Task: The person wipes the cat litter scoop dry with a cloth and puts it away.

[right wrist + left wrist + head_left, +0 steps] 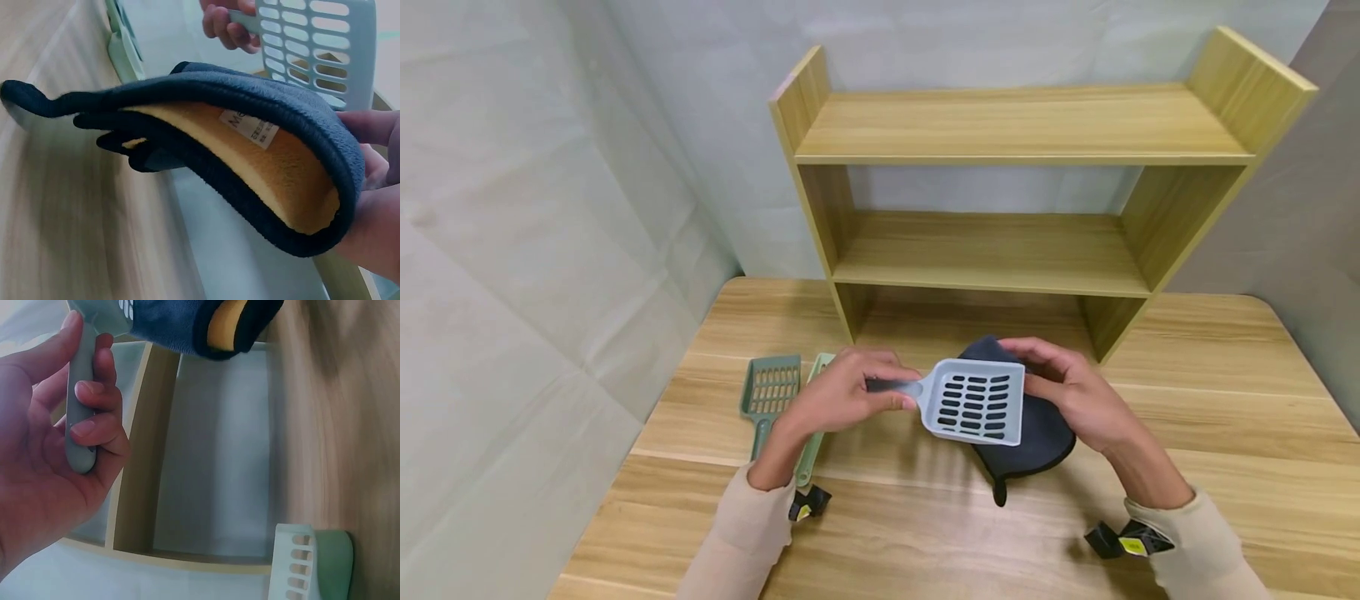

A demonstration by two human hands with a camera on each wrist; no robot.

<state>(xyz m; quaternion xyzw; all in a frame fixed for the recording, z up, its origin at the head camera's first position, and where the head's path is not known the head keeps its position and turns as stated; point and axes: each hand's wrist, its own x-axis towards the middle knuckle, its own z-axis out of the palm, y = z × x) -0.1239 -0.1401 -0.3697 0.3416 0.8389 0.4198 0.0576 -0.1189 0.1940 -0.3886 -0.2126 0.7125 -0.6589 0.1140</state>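
My left hand [850,392] grips the handle of a light grey-blue slotted litter scoop [1011,404]. In the left wrist view the fingers curl round that grey handle [80,419]. On the right, my right hand [1078,400] pinches a dark-blue folded cloth [1037,437] at its far edge, just beyond the scoop. The right wrist view shows the cloth's orange-yellow inner side [294,175], a white label [250,127] and a black hanging loop [25,99]. The cloth hangs behind the scoop's head, which hides part of it. Whether the two touch, I cannot tell.
A dark green slotted scoop [775,387] lies on the wooden table [925,542] at left. Beside it is a pale green scoop [808,454], partly behind my left hand. A wooden shelf unit [1000,283] stands at the back, with pale curtains [512,250] around.
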